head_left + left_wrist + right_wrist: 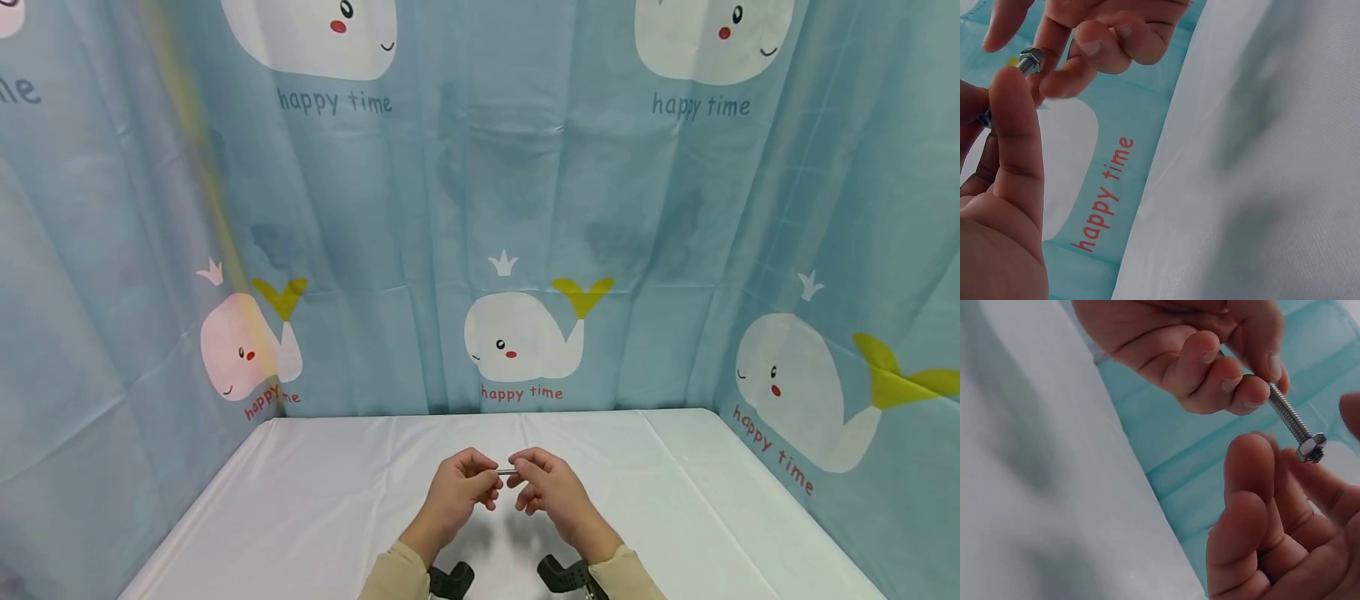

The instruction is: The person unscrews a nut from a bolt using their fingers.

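My left hand (459,488) pinches a silver bolt (1289,414) between thumb and fingers, its threaded shank sticking out toward the right hand. A hex nut (1310,448) sits on the thread near the tip, with a short bit of thread showing past it. In the left wrist view, the nut (1031,59) appears just beyond my left thumb, and part of the bolt's other end peeks out behind it. My right hand (553,492) is held close around the nut, fingers loosely bent and the thumb apart from it.
A white cloth covers the table (285,508) below both hands. Blue curtains (420,225) with whale prints enclose its back and sides. Dark wrist straps (452,580) show near both sleeves.
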Available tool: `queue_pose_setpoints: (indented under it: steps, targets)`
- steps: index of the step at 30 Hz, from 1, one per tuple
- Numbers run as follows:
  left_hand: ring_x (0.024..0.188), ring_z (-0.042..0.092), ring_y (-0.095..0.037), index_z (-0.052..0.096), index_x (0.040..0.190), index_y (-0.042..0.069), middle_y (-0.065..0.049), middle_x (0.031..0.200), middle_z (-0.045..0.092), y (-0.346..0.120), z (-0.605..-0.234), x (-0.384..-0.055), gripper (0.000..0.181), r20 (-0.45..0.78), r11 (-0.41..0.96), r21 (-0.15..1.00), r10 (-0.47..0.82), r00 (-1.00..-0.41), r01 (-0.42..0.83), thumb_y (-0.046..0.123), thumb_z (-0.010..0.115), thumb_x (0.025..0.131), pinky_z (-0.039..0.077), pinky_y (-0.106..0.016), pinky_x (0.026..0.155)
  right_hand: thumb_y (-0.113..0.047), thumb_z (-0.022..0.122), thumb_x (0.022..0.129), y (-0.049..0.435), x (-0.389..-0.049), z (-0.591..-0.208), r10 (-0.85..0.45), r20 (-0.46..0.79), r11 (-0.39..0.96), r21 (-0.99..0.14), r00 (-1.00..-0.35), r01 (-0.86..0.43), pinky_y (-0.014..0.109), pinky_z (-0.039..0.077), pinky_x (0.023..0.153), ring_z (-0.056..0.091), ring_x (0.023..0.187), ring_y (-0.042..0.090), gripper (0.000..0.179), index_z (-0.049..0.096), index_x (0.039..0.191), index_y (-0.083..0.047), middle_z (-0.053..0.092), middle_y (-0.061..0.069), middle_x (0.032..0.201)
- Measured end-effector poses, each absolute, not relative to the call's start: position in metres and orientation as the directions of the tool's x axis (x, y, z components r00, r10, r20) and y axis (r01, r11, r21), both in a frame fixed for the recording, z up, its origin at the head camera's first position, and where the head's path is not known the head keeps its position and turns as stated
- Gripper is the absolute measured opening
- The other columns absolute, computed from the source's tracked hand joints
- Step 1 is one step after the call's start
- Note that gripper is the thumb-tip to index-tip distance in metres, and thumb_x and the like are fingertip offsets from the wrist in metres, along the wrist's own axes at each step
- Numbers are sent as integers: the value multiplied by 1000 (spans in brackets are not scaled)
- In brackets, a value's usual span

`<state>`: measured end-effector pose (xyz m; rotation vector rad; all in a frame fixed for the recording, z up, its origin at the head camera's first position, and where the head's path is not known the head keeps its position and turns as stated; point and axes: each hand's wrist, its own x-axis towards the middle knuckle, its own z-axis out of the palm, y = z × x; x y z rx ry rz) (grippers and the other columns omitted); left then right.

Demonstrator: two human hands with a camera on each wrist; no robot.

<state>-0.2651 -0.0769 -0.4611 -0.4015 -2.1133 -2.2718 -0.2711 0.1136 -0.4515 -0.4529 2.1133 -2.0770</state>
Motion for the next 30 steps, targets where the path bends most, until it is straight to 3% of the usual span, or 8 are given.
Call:
queue_pose_setpoints:
  steps: [4, 9, 15, 22, 30]
  targets:
    - [68, 63, -20, 62, 102, -7, -16, 84, 68, -77, -462, -265, 16, 198, -84, 979, 168, -966, 186, 4, 65, 91, 58, -31, 62, -28, 60, 101, 113, -272, -453, -306, 109, 30, -992, -946, -124, 28, 51, 56, 56, 60, 18, 31, 64, 109, 2, 64, 11, 82]
    - [68, 63, -20, 63, 101, -5, -16, 83, 68, -78, -462, -265, 13, 199, -90, 978, 172, -965, 186, 4, 65, 91, 58, -31, 62, -18, 65, 96, 112, -272, -454, -297, 126, 20, -990, -946, -138, 27, 50, 56, 57, 61, 19, 25, 64, 113, 1, 65, 11, 89]
    - [68, 63, -20, 63, 100, -4, -15, 84, 69, -77, -461, -264, 13, 204, -90, 978, 170, -964, 191, 5, 66, 91, 59, -31, 62, -32, 57, 102, 113, -273, -454, -311, 113, 16, -992, -944, -125, 27, 50, 55, 56, 59, 18, 35, 64, 110, 2, 64, 11, 80]
    - [68, 63, -19, 62, 103, -7, -15, 84, 69, -77, -459, -263, 16, 194, -101, 979, 174, -966, 178, 4, 66, 92, 58, -30, 61, -21, 62, 99, 114, -272, -453, -301, 124, -4, -992, -946, -128, 26, 49, 55, 57, 61, 18, 24, 64, 112, -1, 67, 12, 89]
    - [68, 62, -19, 60, 104, -10, -16, 85, 68, -77, -460, -264, 15, 192, -86, 980, 169, -967, 180, 0, 62, 93, 58, -30, 61, -31, 59, 101, 113, -272, -454, -309, 102, 17, -994, -946, -112, 27, 50, 55, 57, 59, 18, 33, 65, 106, 1, 65, 11, 78]
